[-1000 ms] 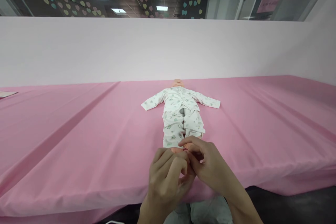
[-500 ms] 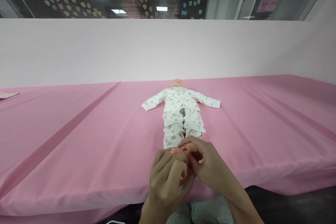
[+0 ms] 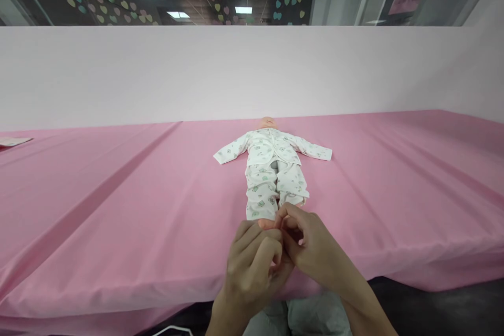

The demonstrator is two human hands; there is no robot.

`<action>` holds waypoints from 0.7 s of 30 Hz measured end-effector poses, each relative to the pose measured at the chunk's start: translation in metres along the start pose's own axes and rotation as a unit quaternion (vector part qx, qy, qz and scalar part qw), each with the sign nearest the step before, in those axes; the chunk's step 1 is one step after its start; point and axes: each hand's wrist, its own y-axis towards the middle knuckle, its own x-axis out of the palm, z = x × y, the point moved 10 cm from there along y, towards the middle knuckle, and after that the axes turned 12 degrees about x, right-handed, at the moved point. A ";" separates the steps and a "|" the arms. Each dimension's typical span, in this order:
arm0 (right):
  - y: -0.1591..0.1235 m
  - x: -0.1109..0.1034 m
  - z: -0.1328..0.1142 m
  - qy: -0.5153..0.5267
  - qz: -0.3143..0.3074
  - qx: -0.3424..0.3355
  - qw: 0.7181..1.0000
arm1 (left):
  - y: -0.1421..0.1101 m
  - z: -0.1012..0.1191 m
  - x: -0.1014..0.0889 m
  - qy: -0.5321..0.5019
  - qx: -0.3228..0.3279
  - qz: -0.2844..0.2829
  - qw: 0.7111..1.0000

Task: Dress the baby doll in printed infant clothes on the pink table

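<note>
A baby doll (image 3: 268,122) lies on its back, feet toward me, in a white printed jacket (image 3: 271,147) with its sleeves spread wide. It also wears matching white trousers (image 3: 261,197); the trouser leg on the right is rucked up higher. My left hand (image 3: 252,262) is curled closed at the doll's foot (image 3: 266,224), of which only a small orange-pink part shows above the knuckles. Beside it, my right hand (image 3: 301,236) is closed in a pinch, thumb and index finger meeting over the foot. Whatever lies between those fingertips is hidden.
A pink cloth (image 3: 137,231) with long creases covers the table. On its far left lies a flat pale item (image 3: 13,142). A white wall (image 3: 157,73) rises behind, with glass above it. A white cable (image 3: 173,328) shows below the front edge.
My right index finger has drawn in slightly toward the thumb, and more of the doll's foot shows. My left hand keeps nearly the same pose. The view has shifted slightly.
</note>
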 end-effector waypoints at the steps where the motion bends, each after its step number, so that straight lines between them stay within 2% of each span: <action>1: 0.000 0.000 0.001 0.001 -0.003 -0.001 1.000 | 0.000 0.000 0.000 -0.003 0.001 0.003 1.000; 6: 0.000 -0.003 0.009 0.080 -0.031 -0.014 0.996 | -0.011 0.000 0.002 -0.012 -0.016 0.018 1.000; 10: -0.006 -0.023 0.011 0.164 0.023 -0.060 0.984 | -0.031 -0.002 -0.001 -0.028 -0.063 0.047 0.997; 14: -0.011 -0.029 0.008 0.204 0.045 -0.085 0.974 | -0.046 -0.002 0.003 -0.050 -0.096 0.050 0.993; 18: -0.013 -0.030 0.003 0.258 0.071 -0.106 0.958 | -0.050 -0.001 0.008 -0.055 -0.099 0.031 0.993; 21: -0.014 -0.032 -0.001 0.284 0.089 -0.119 0.947 | -0.042 -0.001 0.006 -0.053 -0.089 0.035 0.994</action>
